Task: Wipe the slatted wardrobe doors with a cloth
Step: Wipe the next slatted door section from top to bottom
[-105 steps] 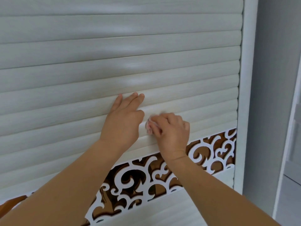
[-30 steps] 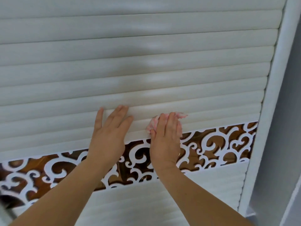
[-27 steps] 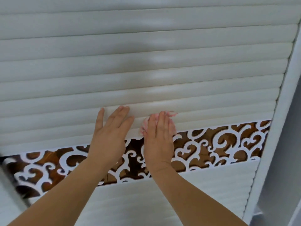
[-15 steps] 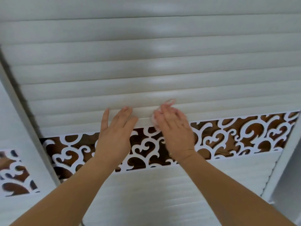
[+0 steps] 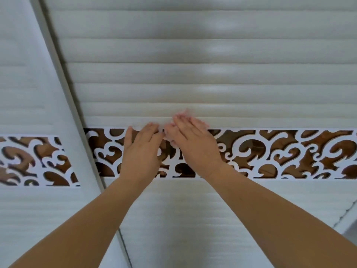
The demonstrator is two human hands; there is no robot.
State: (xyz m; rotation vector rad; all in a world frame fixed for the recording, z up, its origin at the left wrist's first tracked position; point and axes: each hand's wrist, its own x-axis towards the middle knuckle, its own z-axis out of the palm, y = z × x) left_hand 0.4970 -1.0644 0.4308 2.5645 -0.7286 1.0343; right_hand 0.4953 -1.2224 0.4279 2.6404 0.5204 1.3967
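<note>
A cream slatted wardrobe door (image 5: 212,74) fills the head view, crossed by a band of white scrollwork over brown (image 5: 280,153). My right hand (image 5: 191,140) lies flat with straight fingers at the lowest slat, pressing a small pale pink cloth (image 5: 182,113) against the door; only the cloth's edges show past the fingertips and beside the palm. My left hand (image 5: 143,149) rests flat on the scrollwork band right beside it, fingers straight and fingertips at the band's upper edge.
A second slatted door (image 5: 29,93) with the same scrollwork band stands at the left, set off by a vertical frame strip (image 5: 65,78). More slats (image 5: 183,219) continue below the band. A white edge shows at the lower right corner.
Both hands have slid down from the lower slats onto the scrollwork band. The view has swung left, so the neighbouring door now shows and the right frame is out of sight.
</note>
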